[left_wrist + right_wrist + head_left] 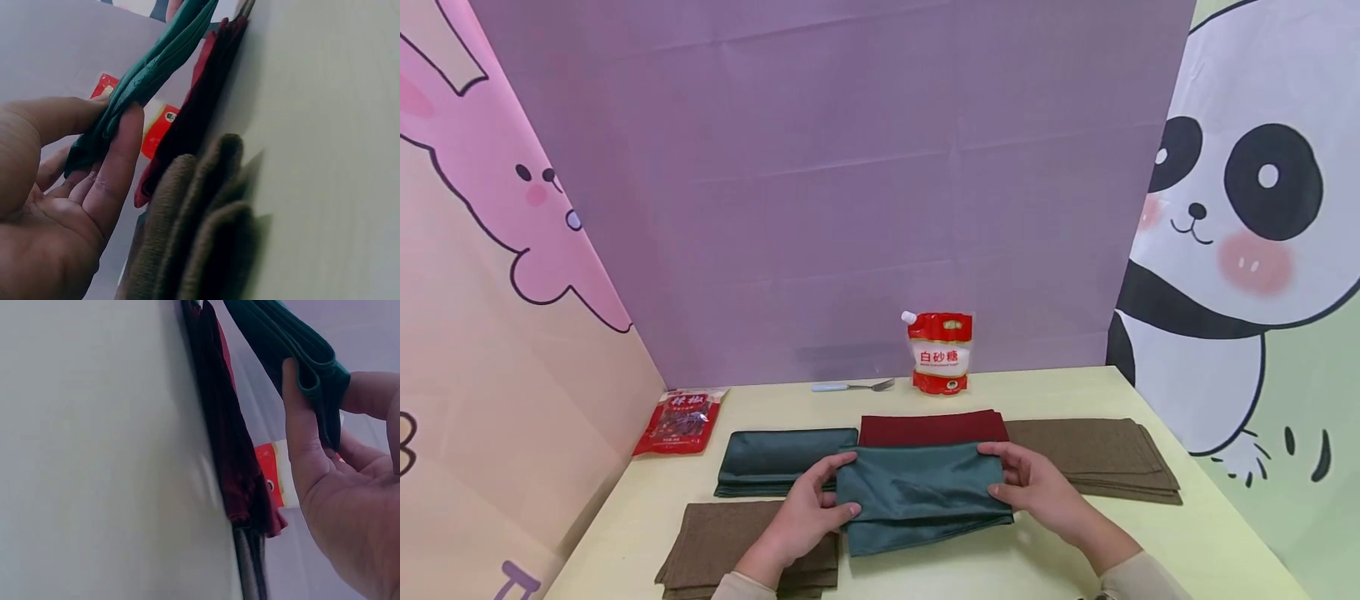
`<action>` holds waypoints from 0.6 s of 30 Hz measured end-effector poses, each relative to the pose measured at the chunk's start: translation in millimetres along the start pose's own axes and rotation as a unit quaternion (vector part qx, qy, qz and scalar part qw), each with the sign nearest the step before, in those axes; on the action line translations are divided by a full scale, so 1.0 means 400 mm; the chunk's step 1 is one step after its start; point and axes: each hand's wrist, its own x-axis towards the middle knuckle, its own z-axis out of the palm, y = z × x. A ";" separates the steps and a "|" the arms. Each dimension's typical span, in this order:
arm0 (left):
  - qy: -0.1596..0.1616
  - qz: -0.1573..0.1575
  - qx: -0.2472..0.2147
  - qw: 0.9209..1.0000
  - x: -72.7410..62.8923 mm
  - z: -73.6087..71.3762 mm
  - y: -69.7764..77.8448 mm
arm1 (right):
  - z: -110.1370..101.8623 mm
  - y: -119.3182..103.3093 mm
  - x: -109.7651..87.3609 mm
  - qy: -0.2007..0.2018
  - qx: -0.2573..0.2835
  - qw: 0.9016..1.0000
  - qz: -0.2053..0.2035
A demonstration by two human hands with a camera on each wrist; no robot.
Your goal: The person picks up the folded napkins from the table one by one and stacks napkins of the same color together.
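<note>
A folded dark green satin cloth (925, 487) is held up above the table by both hands. My left hand (805, 512) pinches its left end between thumb and fingers, and my right hand (1045, 492) pinches the right end. Seen from the left wrist, the green cloth (147, 69) shows several layers edge-on, raised off the tabletop. In the right wrist view its folded loops (306, 356) sit between thumb and fingers. Directly behind it lies a folded dark red cloth (932, 427), partly hidden. Another folded green cloth (790, 454) lies to the left.
Brown folded cloths (722, 542) lie at front left, partly under my left forearm; more brown cloths (1097, 454) lie at right. At the back are a red-and-white sugar pouch (942, 354) and a fork (853, 386). A red chili packet (681, 422) lies at the left edge.
</note>
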 end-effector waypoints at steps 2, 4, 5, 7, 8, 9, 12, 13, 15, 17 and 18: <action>0.017 0.001 0.007 1.000 0.003 -0.004 0.003 | 0.000 -0.006 0.012 0.003 -0.012 1.000 -0.009; 0.036 0.003 0.017 0.999 0.005 -0.006 0.006 | 0.001 -0.012 0.023 0.007 -0.021 1.000 -0.016; 0.046 0.004 0.023 0.999 0.006 -0.007 0.008 | 0.002 -0.015 0.028 0.010 -0.023 1.000 -0.018; 0.063 0.007 0.034 0.997 0.006 -0.008 0.011 | 0.002 -0.019 0.036 0.015 -0.029 0.999 -0.017; 0.069 0.008 0.038 0.997 0.006 -0.008 0.012 | 0.003 -0.020 0.039 0.017 -0.031 0.999 -0.014; 0.074 0.008 0.039 0.996 0.006 -0.009 0.013 | 0.003 -0.022 0.041 0.019 -0.033 0.999 -0.009; 0.089 0.015 0.051 0.995 0.007 -0.010 0.018 | 0.002 -0.028 0.047 0.024 -0.047 0.999 0.001; 0.093 0.017 0.056 0.994 0.007 -0.010 0.020 | 0.002 -0.030 0.048 0.024 -0.051 0.998 0.002; 0.099 0.023 0.061 0.993 0.008 -0.010 0.023 | 0.003 -0.035 0.050 0.027 -0.053 0.998 0.002; 0.102 0.029 0.059 0.993 0.010 -0.010 0.028 | 0.004 -0.040 0.052 0.030 -0.048 0.998 0.001; 0.102 0.032 0.056 0.993 0.010 -0.011 0.032 | 0.004 -0.043 0.054 0.032 -0.044 0.998 0.002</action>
